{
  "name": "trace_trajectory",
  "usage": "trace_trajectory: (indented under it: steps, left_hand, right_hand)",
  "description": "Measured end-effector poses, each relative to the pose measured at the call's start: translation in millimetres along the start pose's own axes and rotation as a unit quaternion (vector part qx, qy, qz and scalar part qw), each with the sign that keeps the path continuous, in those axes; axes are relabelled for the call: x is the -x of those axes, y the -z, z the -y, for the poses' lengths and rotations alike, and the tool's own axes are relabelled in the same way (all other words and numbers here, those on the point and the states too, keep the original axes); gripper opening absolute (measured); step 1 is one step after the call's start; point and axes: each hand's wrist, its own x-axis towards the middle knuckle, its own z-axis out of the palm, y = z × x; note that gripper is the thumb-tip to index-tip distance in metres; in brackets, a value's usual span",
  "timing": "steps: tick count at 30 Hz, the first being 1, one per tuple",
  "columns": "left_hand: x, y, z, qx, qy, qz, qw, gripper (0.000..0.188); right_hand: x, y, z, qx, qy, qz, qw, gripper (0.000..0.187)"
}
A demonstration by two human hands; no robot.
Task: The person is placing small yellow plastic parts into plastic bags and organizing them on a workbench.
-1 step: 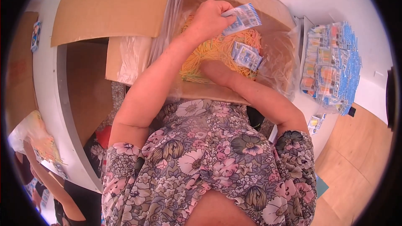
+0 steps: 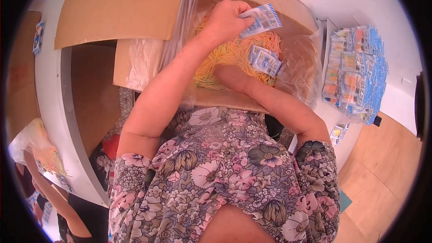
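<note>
My left hand (image 2: 226, 21) is over the far part of a lined cardboard box (image 2: 292, 10), fingers pinched on a small clear and blue packet (image 2: 263, 20). The packet tilts up to the right. Below it lies a heap of thin sticks (image 2: 213, 60), mostly yellow and orange, some green and pink. My right hand (image 2: 234, 78) reaches into the near part of the heap. Its fingers are hidden. A few similar packets (image 2: 265, 61) rest on the sticks just beyond it, to the right.
Clear plastic lining (image 2: 180, 31) hangs over the box's left side, beside an open cardboard flap (image 2: 121, 9). To the right, many filled packets (image 2: 353, 72) are piled on a white surface. At lower left, another person's arm (image 2: 58, 200) reaches toward a plastic bag (image 2: 33, 141).
</note>
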Motion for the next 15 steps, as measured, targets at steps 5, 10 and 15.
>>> trace_trajectory:
  steps: [5,10,15]
  left_hand:
    - [-3,3,2,0.014,-0.007,-0.015,1.000,0.012]
    - [-4,5,-3,0.052,0.052,0.034,0.997,0.012]
    - [-1,9,-8,0.073,0.051,0.046,0.995,0.011]
  right_hand:
    - [-8,-3,-14,-0.036,-0.005,0.047,0.998,0.014]
    - [-10,-4,-21,-0.035,0.022,0.057,0.998,0.013]
    - [0,9,-33,-0.085,0.040,-0.041,0.995,0.015]
